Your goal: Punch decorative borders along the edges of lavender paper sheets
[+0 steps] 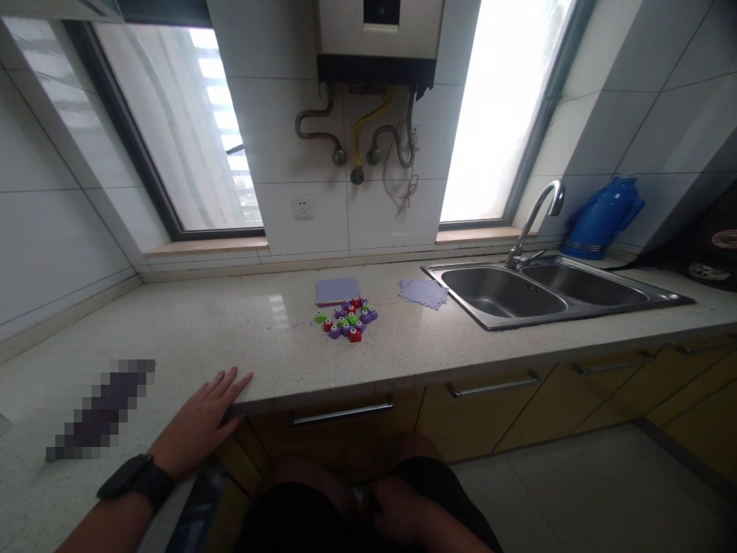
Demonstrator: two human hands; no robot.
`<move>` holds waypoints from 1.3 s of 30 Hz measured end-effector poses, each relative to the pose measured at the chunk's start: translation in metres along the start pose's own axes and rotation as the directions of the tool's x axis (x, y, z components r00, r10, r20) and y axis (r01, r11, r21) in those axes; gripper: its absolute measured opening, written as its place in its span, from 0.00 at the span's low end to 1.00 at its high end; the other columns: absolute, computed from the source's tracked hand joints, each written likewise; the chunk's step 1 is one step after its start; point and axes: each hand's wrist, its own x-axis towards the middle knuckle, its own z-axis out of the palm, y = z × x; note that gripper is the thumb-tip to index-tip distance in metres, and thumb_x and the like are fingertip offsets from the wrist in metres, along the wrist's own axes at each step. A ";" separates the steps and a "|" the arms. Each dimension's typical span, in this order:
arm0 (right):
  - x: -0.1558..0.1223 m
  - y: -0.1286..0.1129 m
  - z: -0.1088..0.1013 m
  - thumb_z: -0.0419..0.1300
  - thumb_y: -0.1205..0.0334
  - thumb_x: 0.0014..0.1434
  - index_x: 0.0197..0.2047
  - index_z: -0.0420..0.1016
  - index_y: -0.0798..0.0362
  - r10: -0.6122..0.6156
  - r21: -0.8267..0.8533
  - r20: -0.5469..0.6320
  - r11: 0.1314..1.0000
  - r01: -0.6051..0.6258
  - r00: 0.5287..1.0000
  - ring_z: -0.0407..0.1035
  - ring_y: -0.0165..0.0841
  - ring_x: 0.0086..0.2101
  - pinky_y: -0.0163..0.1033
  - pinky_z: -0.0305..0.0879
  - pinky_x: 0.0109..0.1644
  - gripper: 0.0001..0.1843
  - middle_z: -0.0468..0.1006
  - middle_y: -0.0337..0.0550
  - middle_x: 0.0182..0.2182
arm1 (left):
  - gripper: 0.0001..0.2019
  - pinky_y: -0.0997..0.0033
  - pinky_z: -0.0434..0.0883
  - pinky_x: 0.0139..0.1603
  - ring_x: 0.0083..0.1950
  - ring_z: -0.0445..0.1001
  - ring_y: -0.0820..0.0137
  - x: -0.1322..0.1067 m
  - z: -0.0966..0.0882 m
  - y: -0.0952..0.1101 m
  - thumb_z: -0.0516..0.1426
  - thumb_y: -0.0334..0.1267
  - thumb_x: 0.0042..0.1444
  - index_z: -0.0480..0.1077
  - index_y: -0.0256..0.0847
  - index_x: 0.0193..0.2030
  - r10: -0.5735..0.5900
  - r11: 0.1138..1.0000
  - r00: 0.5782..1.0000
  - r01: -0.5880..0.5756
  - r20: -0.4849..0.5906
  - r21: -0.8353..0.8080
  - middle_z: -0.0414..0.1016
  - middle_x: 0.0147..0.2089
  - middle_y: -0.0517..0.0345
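Note:
My left hand (207,418) lies flat on the front edge of the speckled countertop (190,330), fingers stretched out and holding nothing; a black watch sits on its wrist. My right hand (397,511) rests low in my lap in shadow, and its fingers are too dark to read. Farther back on the counter sits a cluster of several small colourful punch-like pieces (348,316) in red, green and purple. Behind them lies a lilac pad (337,290), and to their right a small pile of pale cut paper pieces (424,292).
A double steel sink (553,288) with a curved faucet (538,219) is set in the counter at right. A blue thermos jug (602,219) stands behind it. Yellow drawers with metal handles (342,415) run under the counter. A wall socket (302,207) and boiler pipes are above.

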 end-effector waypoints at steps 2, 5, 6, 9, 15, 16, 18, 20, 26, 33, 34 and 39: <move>0.001 0.000 0.001 0.62 0.58 0.57 0.50 0.86 0.47 -0.014 -0.030 -0.002 0.999 0.014 1.000 0.83 0.50 0.47 0.44 0.73 0.47 0.19 0.88 0.49 0.48 | 0.31 0.41 0.61 0.75 0.78 0.59 0.46 0.000 0.000 0.001 0.53 0.42 0.68 0.62 0.45 0.77 0.000 1.000 1.000 0.000 0.005 -0.004 0.59 0.79 0.41; -0.002 -0.003 -0.002 0.61 0.61 0.56 0.49 0.86 0.48 -0.020 -0.038 0.000 0.999 0.020 1.000 0.83 0.49 0.46 0.43 0.72 0.46 0.19 0.88 0.49 0.48 | 0.31 0.40 0.61 0.75 0.78 0.59 0.45 0.000 0.002 0.000 0.54 0.45 0.68 0.63 0.44 0.77 -0.005 1.000 1.000 0.005 0.009 -0.026 0.60 0.78 0.40; -0.003 -0.004 -0.004 0.61 0.62 0.56 0.49 0.86 0.48 -0.016 -0.023 0.002 1.000 0.016 1.000 0.83 0.49 0.45 0.42 0.72 0.45 0.19 0.88 0.48 0.47 | 0.31 0.39 0.61 0.75 0.78 0.59 0.44 0.000 0.003 -0.001 0.54 0.48 0.69 0.63 0.44 0.77 -0.011 0.999 1.000 0.012 0.010 -0.040 0.60 0.78 0.40; -0.009 -0.011 -0.019 0.60 0.65 0.54 0.49 0.86 0.47 0.008 0.038 0.038 0.999 -0.010 0.999 0.82 0.46 0.44 0.40 0.71 0.44 0.21 0.88 0.46 0.46 | 0.31 0.41 0.62 0.74 0.78 0.60 0.46 0.002 0.002 -0.003 0.52 0.55 0.70 0.67 0.44 0.74 -0.049 0.993 0.999 0.050 0.008 -0.112 0.63 0.77 0.42; -0.019 -0.037 -0.090 0.60 0.64 0.56 0.50 0.85 0.47 -0.013 0.127 0.080 0.992 0.003 0.997 0.80 0.43 0.43 0.41 0.70 0.45 0.20 0.87 0.43 0.44 | 0.28 0.47 0.69 0.71 0.68 0.74 0.52 0.026 -0.031 0.018 0.48 0.58 0.72 0.77 0.44 0.64 -0.098 0.942 0.995 0.087 -0.016 -0.325 0.78 0.66 0.48; -0.021 -0.045 -0.106 0.61 0.63 0.57 0.51 0.84 0.47 -0.032 0.159 0.055 0.987 0.023 0.998 0.80 0.42 0.44 0.41 0.70 0.45 0.19 0.87 0.43 0.45 | 0.28 0.48 0.70 0.70 0.67 0.75 0.52 0.034 -0.037 0.025 0.48 0.58 0.72 0.78 0.43 0.63 -0.095 0.931 0.995 0.084 -0.015 -0.356 0.79 0.65 0.48; -0.027 -0.062 -0.141 0.62 0.61 0.60 0.51 0.84 0.49 -0.116 0.219 0.019 0.970 0.109 0.993 0.79 0.40 0.44 0.40 0.70 0.46 0.17 0.86 0.43 0.44 | 0.29 0.49 0.70 0.70 0.67 0.75 0.53 0.051 -0.044 0.039 0.47 0.58 0.72 0.76 0.42 0.65 -0.082 0.909 0.997 0.081 0.015 -0.408 0.78 0.66 0.47; -0.033 -0.081 -0.176 0.63 0.61 0.62 0.51 0.83 0.49 -0.196 0.229 -0.034 0.953 0.199 0.980 0.78 0.38 0.43 0.40 0.71 0.46 0.15 0.85 0.42 0.43 | 0.31 0.46 0.66 0.73 0.71 0.71 0.51 0.072 -0.042 0.052 0.49 0.60 0.71 0.73 0.40 0.68 -0.074 0.903 0.997 0.079 0.029 -0.421 0.73 0.70 0.44; -0.018 -0.105 -0.273 0.60 0.58 0.70 0.55 0.78 0.49 -0.388 0.099 -0.303 0.896 0.434 0.871 0.77 0.36 0.47 0.44 0.74 0.54 0.13 0.82 0.43 0.50 | 0.48 0.38 0.55 0.77 0.80 0.53 0.41 0.148 0.003 0.092 0.58 0.68 0.61 0.55 0.38 0.78 -0.015 0.900 0.996 -0.024 -0.086 -0.435 0.54 0.80 0.32; 0.091 -0.072 -0.344 0.59 0.55 0.71 0.63 0.73 0.55 -0.230 -0.004 -0.615 0.957 0.289 0.754 0.76 0.42 0.52 0.50 0.74 0.56 0.21 0.79 0.56 0.58 | 0.62 0.30 0.48 0.76 0.81 0.40 0.29 0.225 0.015 0.143 0.63 0.73 0.51 0.50 0.31 0.80 0.030 0.904 0.996 -0.061 -0.080 -0.423 0.45 0.81 0.23; 0.108 -0.069 -0.350 0.60 0.54 0.71 0.63 0.73 0.55 -0.235 -0.030 -0.622 0.960 0.278 0.747 0.75 0.44 0.55 0.53 0.73 0.59 0.22 0.78 0.58 0.60 | 0.62 0.30 0.47 0.77 0.81 0.41 0.29 0.233 0.014 0.148 0.64 0.74 0.50 0.51 0.32 0.80 0.044 0.910 0.996 -0.073 -0.080 -0.408 0.46 0.81 0.25; 0.170 -0.063 -0.362 0.62 0.53 0.69 0.61 0.77 0.53 -0.302 -0.055 -0.591 0.940 0.336 0.748 0.69 0.48 0.64 0.55 0.59 0.72 0.21 0.77 0.56 0.63 | 0.61 0.30 0.47 0.77 0.80 0.46 0.31 0.262 0.013 0.150 0.63 0.77 0.46 0.56 0.40 0.79 0.094 0.925 0.994 -0.108 -0.057 -0.364 0.49 0.81 0.32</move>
